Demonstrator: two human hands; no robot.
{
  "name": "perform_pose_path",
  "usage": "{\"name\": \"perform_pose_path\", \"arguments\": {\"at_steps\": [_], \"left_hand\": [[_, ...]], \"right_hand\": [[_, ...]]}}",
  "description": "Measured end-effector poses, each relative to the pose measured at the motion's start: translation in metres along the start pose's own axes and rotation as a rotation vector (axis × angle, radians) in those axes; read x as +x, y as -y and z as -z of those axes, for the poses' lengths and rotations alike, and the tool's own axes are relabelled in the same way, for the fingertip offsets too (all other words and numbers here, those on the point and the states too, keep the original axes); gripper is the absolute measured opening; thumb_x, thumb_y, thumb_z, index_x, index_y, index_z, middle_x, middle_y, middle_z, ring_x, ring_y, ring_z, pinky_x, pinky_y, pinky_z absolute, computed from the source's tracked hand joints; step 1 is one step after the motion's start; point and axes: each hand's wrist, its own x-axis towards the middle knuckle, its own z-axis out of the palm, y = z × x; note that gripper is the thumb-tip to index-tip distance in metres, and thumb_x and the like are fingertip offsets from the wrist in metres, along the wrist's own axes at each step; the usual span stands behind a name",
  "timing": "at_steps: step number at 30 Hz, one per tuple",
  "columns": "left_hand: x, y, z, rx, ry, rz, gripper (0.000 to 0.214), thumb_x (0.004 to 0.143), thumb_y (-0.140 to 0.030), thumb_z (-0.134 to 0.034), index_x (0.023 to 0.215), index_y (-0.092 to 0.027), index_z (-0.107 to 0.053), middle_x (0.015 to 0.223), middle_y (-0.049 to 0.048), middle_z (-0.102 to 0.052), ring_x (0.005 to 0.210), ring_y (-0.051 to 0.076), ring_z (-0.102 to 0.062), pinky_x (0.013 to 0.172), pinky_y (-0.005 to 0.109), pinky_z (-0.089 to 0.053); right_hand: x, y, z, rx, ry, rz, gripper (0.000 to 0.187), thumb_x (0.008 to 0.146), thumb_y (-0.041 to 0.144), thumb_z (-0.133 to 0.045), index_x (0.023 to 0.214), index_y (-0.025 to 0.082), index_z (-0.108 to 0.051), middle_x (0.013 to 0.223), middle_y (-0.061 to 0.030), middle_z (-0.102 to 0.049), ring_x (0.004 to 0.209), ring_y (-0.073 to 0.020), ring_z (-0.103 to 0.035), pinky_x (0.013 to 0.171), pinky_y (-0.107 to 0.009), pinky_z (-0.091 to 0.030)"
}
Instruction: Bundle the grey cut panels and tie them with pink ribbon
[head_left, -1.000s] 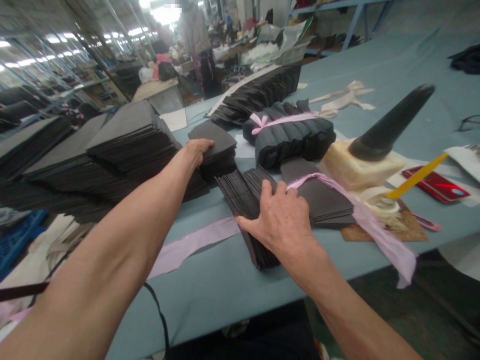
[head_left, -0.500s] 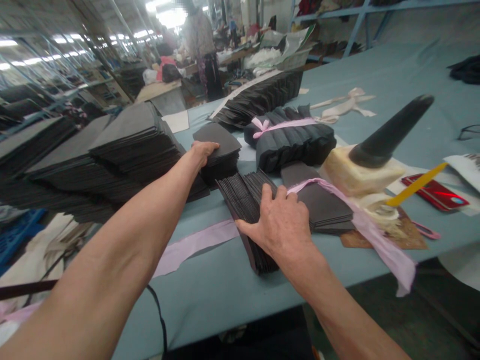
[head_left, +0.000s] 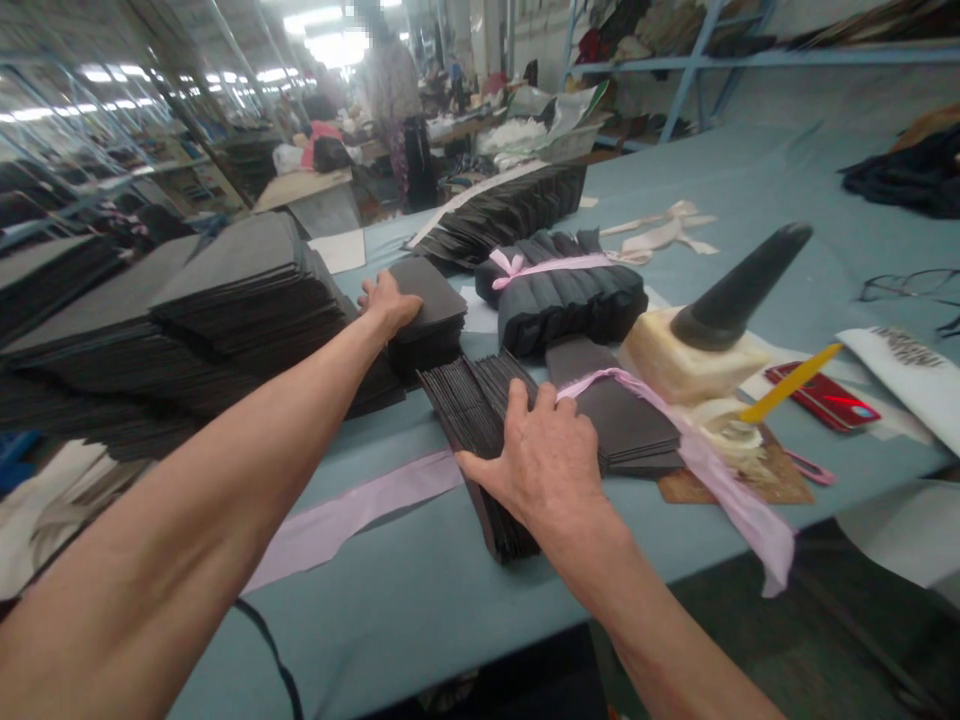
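My left hand (head_left: 390,305) reaches out to a small stack of dark grey cut pieces (head_left: 429,290). Its thumb lies on the stack and its fingers are spread at the left edge; their tips are partly hidden. My right hand (head_left: 553,450) lies across a bundle of dark pieces standing on edge (head_left: 474,410), thumb at the left side and fingers over the right, gripping it. Under the bundle a pink fabric strip (head_left: 360,515) runs out to the left. Its other end (head_left: 709,465) drapes over flat dark pieces (head_left: 634,425) at the right.
Tall dark piles (head_left: 247,290) stand at the left. Behind is a bundle tied with pink ribbon (head_left: 570,290). To the right are a dark cone-shaped handle on a pale block (head_left: 735,295), a tape roll (head_left: 724,425), a red phone-like object (head_left: 825,395) and glasses (head_left: 911,288). A person (head_left: 397,110) stands beyond.
My left hand has shifted from the top of the small stack toward its left edge, fingers now spread. My right hand stays on the bundle. The view has turned slightly right.
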Motion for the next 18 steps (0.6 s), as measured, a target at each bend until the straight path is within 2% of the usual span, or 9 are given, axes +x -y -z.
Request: {"name": "perform_pose_path", "arguments": {"at_steps": [2,5,8,11,14,18], "left_hand": [[-0.009,-0.01,0.01,-0.028,-0.032,0.052,0.058,0.097,-0.043,-0.045,0.151,-0.02,-0.046,0.152,0.0169,-0.051,0.133,0.036,-0.056,0.106,0.05,-0.05],[-0.025,-0.029,0.023,-0.08,-0.068,-0.066,0.061,0.099,-0.056,-0.042,0.148,-0.02,-0.051,0.156,0.0135,-0.051,0.142,0.035,-0.047,0.116,0.049,-0.042],[-0.041,-0.048,0.027,-0.002,-0.069,-0.254,0.087,0.086,-0.07,-0.062,0.152,-0.015,-0.046,0.158,0.0191,-0.047,0.142,0.043,-0.044,0.115,0.057,-0.041],[-0.053,-0.058,0.019,0.201,-0.066,-0.405,0.102,0.079,-0.058,-0.08,0.159,-0.017,-0.034,0.167,0.0222,-0.032,0.143,0.047,-0.038,0.113,0.064,-0.039],[-0.056,-0.06,0.008,0.346,-0.072,-0.45,0.095,0.082,-0.044,-0.082,0.16,-0.018,-0.032,0.168,0.0237,-0.028,0.141,0.044,-0.039,0.11,0.062,-0.041],[-0.049,-0.061,0.004,0.396,-0.07,-0.493,0.074,0.087,-0.047,-0.077,0.148,-0.017,-0.049,0.159,0.023,-0.038,0.134,0.041,-0.044,0.101,0.053,-0.049]], "right_hand": [[0.001,0.0,0.0,0.004,0.01,0.002,0.096,0.08,0.07,-0.075,0.145,0.003,-0.051,0.124,-0.0274,-0.06,0.108,-0.0406,-0.062,0.089,-0.049,-0.054],[0.002,-0.001,-0.001,0.013,0.006,0.004,0.097,0.08,0.071,-0.075,0.145,0.003,-0.051,0.123,-0.0278,-0.06,0.108,-0.041,-0.061,0.089,-0.05,-0.054],[0.002,-0.002,-0.001,0.023,0.009,-0.001,0.097,0.079,0.07,-0.076,0.145,0.003,-0.051,0.124,-0.0284,-0.059,0.108,-0.041,-0.061,0.088,-0.049,-0.054],[0.002,-0.002,0.0,0.036,0.015,-0.005,0.096,0.078,0.069,-0.078,0.143,0.003,-0.052,0.123,-0.0281,-0.059,0.107,-0.0406,-0.061,0.087,-0.049,-0.054],[0.003,-0.002,0.0,0.047,0.011,-0.002,0.094,0.077,0.069,-0.079,0.14,0.003,-0.054,0.122,-0.0276,-0.059,0.106,-0.0403,-0.061,0.086,-0.049,-0.054],[0.005,-0.002,0.0,0.047,0.006,-0.003,0.098,0.077,0.069,-0.08,0.143,0.003,-0.052,0.122,-0.028,-0.059,0.106,-0.0409,-0.061,0.085,-0.049,-0.055]]}}
